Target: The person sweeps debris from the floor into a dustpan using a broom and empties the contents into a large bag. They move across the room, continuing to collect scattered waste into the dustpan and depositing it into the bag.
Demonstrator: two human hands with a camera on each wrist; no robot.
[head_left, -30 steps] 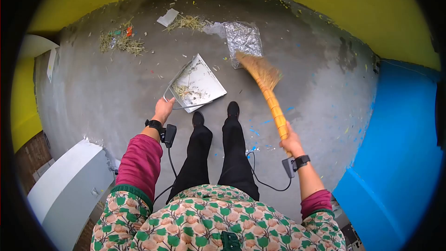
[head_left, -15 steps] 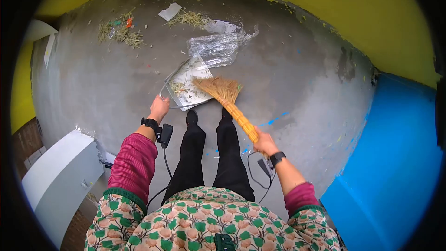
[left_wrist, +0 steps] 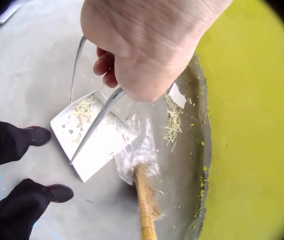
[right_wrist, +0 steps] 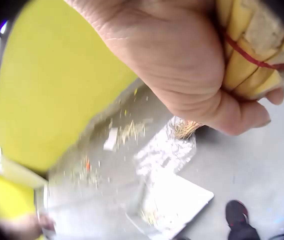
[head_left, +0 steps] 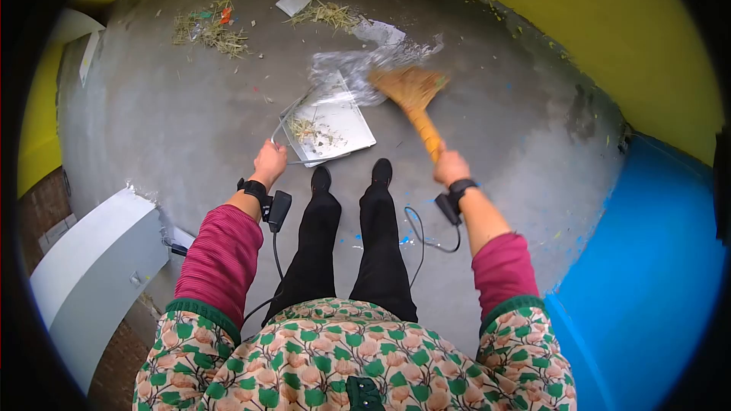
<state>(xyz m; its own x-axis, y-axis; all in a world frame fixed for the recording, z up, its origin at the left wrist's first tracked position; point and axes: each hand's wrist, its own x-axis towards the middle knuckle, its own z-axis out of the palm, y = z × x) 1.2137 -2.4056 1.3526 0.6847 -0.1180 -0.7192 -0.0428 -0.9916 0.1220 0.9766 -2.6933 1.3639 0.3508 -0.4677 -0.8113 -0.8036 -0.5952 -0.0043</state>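
Observation:
My left hand (head_left: pixel 270 162) grips the wire handle of a white dustpan (head_left: pixel 349 131), which lies on the floor with straw and bits of debris in it. Curled round the yellow handle of a straw broom (head_left: pixel 422 118) is my right hand (head_left: pixel 451 167). The broom's bristles fan out at the right side of a crumpled clear plastic sheet (head_left: pixel 358 76), which lies against the dustpan's far edge and partly over it. In the right wrist view, the fingers (right_wrist: pixel 242 117) wrap the broom's thick, red-tied end.
Straw with an orange scrap (head_left: pixel 226 15) lies at the far left. Another straw pile (head_left: pixel 327 15) and a white piece (head_left: pixel 295 1) are near the yellow wall (head_left: pixel 579 23). A blue wall (head_left: pixel 647 228) stands right, a low white wall (head_left: pixel 99 251) left.
The broom swept left to the dustpan, then moved back right and away from the feet. The plastic sheet shifted left, crumpled and spread out, reaching the dustpan. My left hand kept its hold.

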